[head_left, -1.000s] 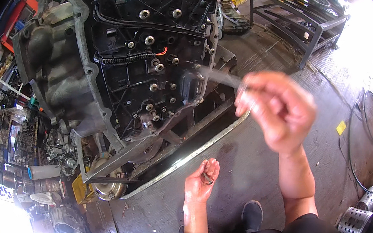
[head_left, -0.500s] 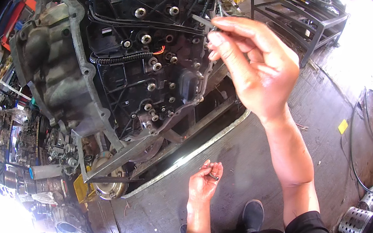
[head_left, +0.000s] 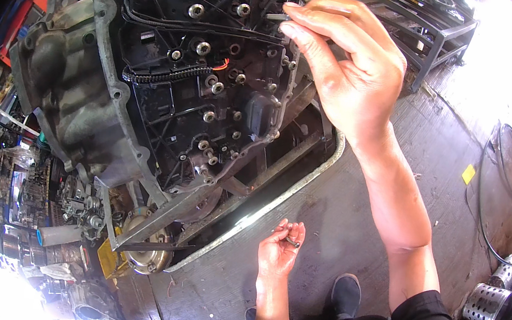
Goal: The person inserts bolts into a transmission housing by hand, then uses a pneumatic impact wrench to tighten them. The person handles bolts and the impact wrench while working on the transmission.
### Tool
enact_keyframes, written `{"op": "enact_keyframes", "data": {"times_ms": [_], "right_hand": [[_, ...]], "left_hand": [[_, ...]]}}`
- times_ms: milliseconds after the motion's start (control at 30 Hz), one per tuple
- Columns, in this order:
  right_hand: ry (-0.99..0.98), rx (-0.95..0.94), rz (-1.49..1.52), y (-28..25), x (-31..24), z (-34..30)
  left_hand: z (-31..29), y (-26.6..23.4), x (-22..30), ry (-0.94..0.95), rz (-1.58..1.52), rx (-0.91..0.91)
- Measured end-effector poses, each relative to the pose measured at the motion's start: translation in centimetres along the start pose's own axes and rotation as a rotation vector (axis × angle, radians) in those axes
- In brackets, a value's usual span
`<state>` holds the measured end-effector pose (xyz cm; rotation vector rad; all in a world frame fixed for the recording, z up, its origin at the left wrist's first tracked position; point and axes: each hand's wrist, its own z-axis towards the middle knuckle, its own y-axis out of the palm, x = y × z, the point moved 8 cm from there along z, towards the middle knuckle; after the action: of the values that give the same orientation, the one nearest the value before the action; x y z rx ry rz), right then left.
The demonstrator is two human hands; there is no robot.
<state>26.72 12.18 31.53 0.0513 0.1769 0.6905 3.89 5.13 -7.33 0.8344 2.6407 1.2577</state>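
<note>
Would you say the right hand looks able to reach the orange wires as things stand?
Probably yes: nothing visible blocks the way from the right hand to the orange wires, though it pinches a metal piece.

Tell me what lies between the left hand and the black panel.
In the head view, floor, a pale rim and a metal bar lie between the left hand and the black panel.
</note>
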Motion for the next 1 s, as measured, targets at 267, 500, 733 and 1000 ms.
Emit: {"op": "enact_keyframes", "data": {"times_ms": [267,500,733,1000], "right_hand": [[0.122,0.009,0.066,1.3,0.8,-0.7],[0.086,-0.057,-0.062,2.4,-0.1,-0.3],[0.020,-0.151,-0.204,2.8,-1.9,-0.4],[0.270,-0.076,-0.081,2.9,-1.8,-1.5]], "left_hand": [[-0.3,-0.1,0.0,0.003,0.025,0.027],[-0.3,0.0,0.0,-0.005,0.010,0.005],[-0.4,0.2,-0.2,-0.003,0.033,0.023],[-0.8,1.0,-0.6,0.042,0.088,-0.013]]}}
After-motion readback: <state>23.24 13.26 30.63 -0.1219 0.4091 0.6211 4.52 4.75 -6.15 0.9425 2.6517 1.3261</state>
